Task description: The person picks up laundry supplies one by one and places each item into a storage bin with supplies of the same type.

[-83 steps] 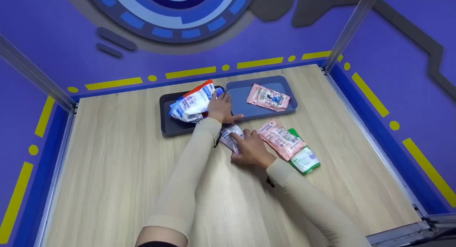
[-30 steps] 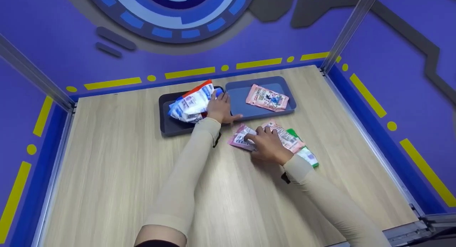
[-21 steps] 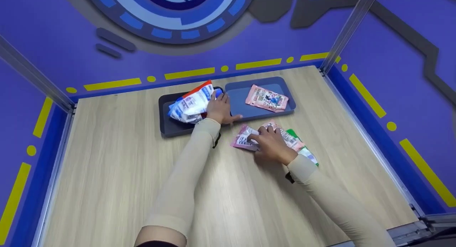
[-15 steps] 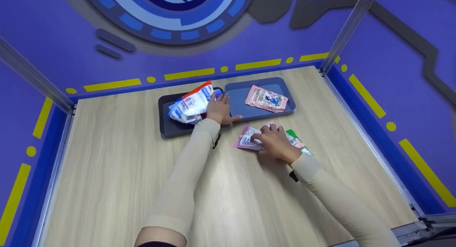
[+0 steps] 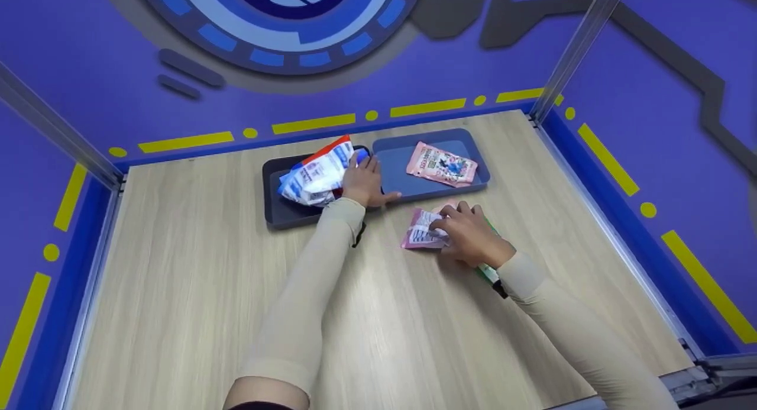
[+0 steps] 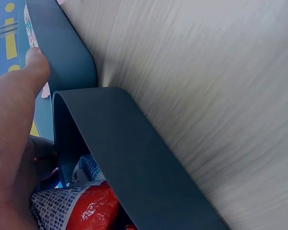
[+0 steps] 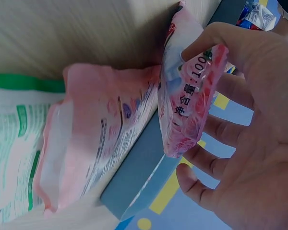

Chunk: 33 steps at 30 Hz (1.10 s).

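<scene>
Pink-purple packet (image 5: 421, 231) below and right of centre in the head view, pinched between thumb and fingers of the right hand (image 5: 473, 238); pale pink packet (image 7: 96, 124) close by, left in the right-wrist view. With fingers stretched, not clenched: left hand (image 5: 364, 184), over the dark tray (image 5: 295, 219). Possible trouble: slipping out of the pinch because of smooth plastic, or dragging the pale pink packet along because of nearness. Readable in the right-wrist view: "净含量:100", unit unclear; brands too blurred.

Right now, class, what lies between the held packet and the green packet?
A pink packet lies between the held packet and the green packet, as the right wrist view shows. In the head view, the right hand hides most of it.
</scene>
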Tool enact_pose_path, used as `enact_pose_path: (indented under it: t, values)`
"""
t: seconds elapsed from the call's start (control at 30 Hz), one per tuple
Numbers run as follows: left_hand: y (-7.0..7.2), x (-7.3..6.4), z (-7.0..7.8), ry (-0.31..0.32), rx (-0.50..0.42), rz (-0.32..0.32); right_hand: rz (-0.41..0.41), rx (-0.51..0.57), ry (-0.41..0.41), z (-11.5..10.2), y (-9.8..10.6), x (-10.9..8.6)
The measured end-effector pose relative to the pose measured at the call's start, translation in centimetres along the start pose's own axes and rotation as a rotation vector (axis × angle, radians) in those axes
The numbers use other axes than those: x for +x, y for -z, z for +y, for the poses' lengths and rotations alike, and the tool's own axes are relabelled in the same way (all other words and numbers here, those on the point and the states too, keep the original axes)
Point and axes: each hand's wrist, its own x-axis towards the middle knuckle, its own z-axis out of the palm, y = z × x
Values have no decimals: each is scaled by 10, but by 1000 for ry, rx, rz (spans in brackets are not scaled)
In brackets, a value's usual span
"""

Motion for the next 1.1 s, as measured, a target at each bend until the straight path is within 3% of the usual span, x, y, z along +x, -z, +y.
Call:
enact_pose_path:
  t: [0.3, 0.73, 1.1]
  values:
    - [-1, 4, 0, -7, 29, -28, 36, 6, 30, 11, 5, -4]
    - [0, 1, 0, -9, 10, -11, 73, -30, 80, 20, 18, -10]
    - [-2, 4, -1, -3, 17, -24, 51, -54, 50, 29, 41, -11]
